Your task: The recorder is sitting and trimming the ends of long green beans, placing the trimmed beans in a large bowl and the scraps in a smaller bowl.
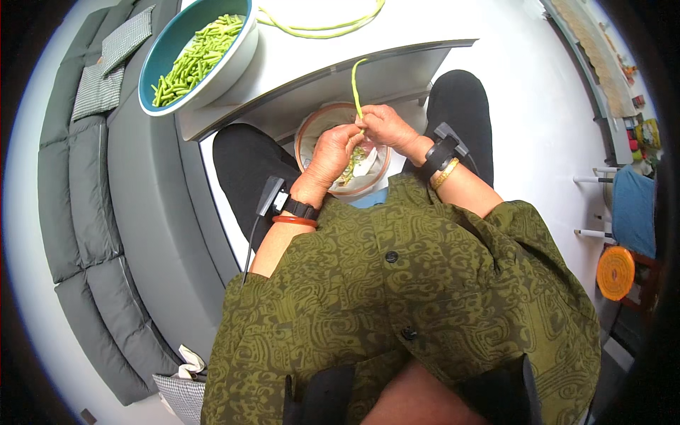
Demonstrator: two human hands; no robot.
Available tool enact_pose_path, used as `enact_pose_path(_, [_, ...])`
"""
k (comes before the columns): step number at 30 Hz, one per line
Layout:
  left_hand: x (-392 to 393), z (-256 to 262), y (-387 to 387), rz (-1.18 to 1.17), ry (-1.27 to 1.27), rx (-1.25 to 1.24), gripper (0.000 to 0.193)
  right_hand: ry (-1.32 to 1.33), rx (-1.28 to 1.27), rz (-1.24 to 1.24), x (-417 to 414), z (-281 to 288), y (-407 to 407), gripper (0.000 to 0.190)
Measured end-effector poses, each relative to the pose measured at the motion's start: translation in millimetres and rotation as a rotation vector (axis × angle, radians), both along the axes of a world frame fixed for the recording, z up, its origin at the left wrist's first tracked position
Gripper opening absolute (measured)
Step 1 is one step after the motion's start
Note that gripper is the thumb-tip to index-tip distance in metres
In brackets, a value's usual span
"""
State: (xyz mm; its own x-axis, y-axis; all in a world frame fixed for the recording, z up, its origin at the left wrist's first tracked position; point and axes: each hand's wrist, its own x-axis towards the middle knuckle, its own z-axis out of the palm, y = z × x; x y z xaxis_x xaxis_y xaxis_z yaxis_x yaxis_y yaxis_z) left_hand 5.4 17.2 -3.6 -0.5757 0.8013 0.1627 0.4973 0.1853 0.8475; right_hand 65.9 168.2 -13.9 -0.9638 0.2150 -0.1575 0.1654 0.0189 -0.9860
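A long green bean (356, 90) rises from between my two hands, its upper end bent over. My left hand (336, 149) pinches its lower end with thumb and forefinger. Close against it, my right hand (385, 126) grips the same bean just above, fingertips nearly touching those of the left. Beneath both hands stands a round lined waste bin (299, 141) with green scraps and white pieces in it. At the upper left, a white basin with a teal inside (239, 69) holds many short cut bean pieces (199, 61). A few whole long beans (324, 33) lie on the white table, right of the basin.
The white table (287, 64) has a dark front edge between my knees and the basin. A grey sofa (154, 202) with checked cushions (127, 40) runs along the left. On the right are a stool with a blue cover (633, 212) and a round orange seat (615, 273).
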Motion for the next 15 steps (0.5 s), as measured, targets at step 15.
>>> enact_pose_path(15, [-15.9,8.2,-9.6,0.051,-0.958,0.232,0.016,-0.096,-0.367,0.182,6.6,8.1,-3.7,0.017])
